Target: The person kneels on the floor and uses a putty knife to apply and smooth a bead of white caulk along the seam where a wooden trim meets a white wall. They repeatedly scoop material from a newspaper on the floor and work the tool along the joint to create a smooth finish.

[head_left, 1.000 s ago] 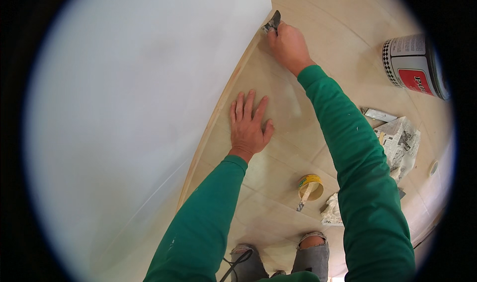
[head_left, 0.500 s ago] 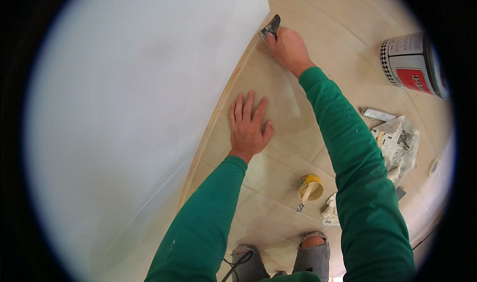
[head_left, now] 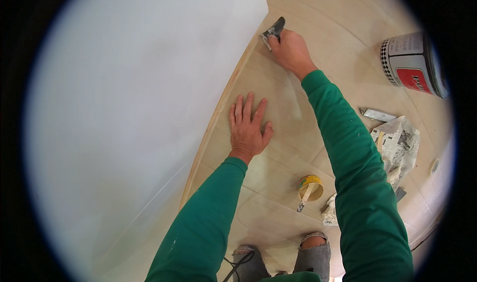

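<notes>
My right hand (head_left: 292,51) is stretched far forward and grips a putty knife (head_left: 273,32), its blade pressed where the tiled floor (head_left: 278,98) meets the wooden skirting (head_left: 218,115) at the foot of the white wall (head_left: 144,108). My left hand (head_left: 248,128) lies flat on the floor tile with its fingers spread, close to the skirting. Both arms wear green sleeves. My knees in torn grey jeans (head_left: 283,259) show at the lower edge.
A large paint bucket (head_left: 412,66) stands at the right. Nearer lie a second scraper (head_left: 378,114), a sheet of newspaper (head_left: 400,145), a roll of yellow tape with a small tool across it (head_left: 309,188) and a white rag (head_left: 330,210).
My right hand has shifted the putty knife slightly along the skirting. My left hand stays flat on the tile.
</notes>
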{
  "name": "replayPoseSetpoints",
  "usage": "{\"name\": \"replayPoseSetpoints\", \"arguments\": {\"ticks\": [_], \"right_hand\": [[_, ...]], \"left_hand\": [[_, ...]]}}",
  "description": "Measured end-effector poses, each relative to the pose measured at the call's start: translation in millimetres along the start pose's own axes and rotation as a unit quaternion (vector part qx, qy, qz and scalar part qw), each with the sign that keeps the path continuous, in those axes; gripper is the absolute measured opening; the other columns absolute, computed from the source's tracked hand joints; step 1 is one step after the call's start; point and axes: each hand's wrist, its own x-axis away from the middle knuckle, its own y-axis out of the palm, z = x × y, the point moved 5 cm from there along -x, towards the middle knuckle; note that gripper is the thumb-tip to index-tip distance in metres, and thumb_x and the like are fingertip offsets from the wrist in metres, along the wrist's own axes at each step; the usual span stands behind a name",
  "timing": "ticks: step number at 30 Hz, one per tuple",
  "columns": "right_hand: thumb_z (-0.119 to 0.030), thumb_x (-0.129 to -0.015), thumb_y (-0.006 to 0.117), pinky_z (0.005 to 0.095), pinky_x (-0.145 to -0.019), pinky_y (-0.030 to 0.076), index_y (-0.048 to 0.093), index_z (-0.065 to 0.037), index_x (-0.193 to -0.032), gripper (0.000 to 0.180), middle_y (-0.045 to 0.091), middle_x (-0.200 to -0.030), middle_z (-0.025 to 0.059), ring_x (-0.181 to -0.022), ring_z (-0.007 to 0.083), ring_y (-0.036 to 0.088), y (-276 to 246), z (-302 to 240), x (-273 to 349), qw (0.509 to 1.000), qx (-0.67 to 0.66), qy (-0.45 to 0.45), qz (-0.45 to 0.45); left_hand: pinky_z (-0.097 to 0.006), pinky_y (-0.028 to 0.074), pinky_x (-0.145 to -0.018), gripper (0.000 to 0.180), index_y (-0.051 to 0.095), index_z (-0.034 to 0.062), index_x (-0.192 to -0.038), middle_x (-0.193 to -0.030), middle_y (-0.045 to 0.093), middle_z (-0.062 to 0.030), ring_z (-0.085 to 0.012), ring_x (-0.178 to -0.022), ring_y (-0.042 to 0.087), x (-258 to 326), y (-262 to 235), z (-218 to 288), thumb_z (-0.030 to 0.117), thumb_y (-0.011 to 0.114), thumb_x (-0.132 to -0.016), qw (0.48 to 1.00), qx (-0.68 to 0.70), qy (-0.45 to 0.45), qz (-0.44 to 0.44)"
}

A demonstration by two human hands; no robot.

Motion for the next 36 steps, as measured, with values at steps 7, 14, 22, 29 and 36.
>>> {"name": "replayPoseSetpoints", "arguments": {"ticks": [7,14,22,29,36], "right_hand": [[-0.027,-0.098,0.061,0.0525,-0.078,0.055,0.07,0.006,-0.093,0.034,0.071,-0.085,0.0296,-0.085,0.0469,0.07,-2,11,-6,0.977,-0.159,0.11,-0.09],[-0.026,-0.099,0.061,0.0527,-0.077,0.055,0.069,0.007,-0.097,0.034,0.069,-0.082,0.0305,-0.081,0.0484,0.069,-7,-1,4,0.998,-0.008,-0.061,-0.03],[-0.027,-0.099,0.06,0.0533,-0.078,0.055,0.069,0.007,-0.099,0.035,0.07,-0.083,0.0308,-0.083,0.0496,0.068,-8,3,-12,0.986,-0.101,0.079,-0.11],[-0.029,-0.099,0.06,0.0536,-0.08,0.056,0.071,0.003,-0.102,0.033,0.072,-0.09,0.0286,-0.088,0.0487,0.069,-6,-2,5,0.999,0.005,-0.03,-0.031],[-0.03,-0.1,0.061,0.0527,-0.074,0.054,0.068,0.005,-0.094,0.036,0.069,-0.083,0.0297,-0.08,0.047,0.068,1,3,-6,0.999,-0.041,-0.006,-0.018]], "left_hand": [[-0.066,0.023,-0.121,0.066,0.052,0.0135,-0.154,-0.165,0.036,-0.0218,-0.0494,-0.151,0.03,2,0,0,0.029,0.066,-0.091,1.0,0.004,-0.001,0.005],[-0.066,0.023,-0.121,0.066,0.052,0.0137,-0.154,-0.166,0.035,-0.0215,-0.0493,-0.151,0.03,0,-1,0,0.029,0.066,-0.091,1.0,0.009,-0.002,-0.002],[-0.066,0.022,-0.122,0.066,0.053,0.0139,-0.153,-0.166,0.035,-0.0211,-0.0489,-0.151,0.03,0,1,0,0.03,0.066,-0.091,1.0,0.007,-0.001,-0.002],[-0.065,0.022,-0.122,0.066,0.052,0.0136,-0.154,-0.166,0.035,-0.0213,-0.0491,-0.151,0.03,-1,-1,0,0.031,0.065,-0.092,1.0,-0.001,0.0,-0.005],[-0.065,0.022,-0.122,0.066,0.052,0.0141,-0.154,-0.166,0.035,-0.0212,-0.0494,-0.151,0.03,-1,2,0,0.032,0.065,-0.092,1.0,0.003,0.002,0.0]]}}
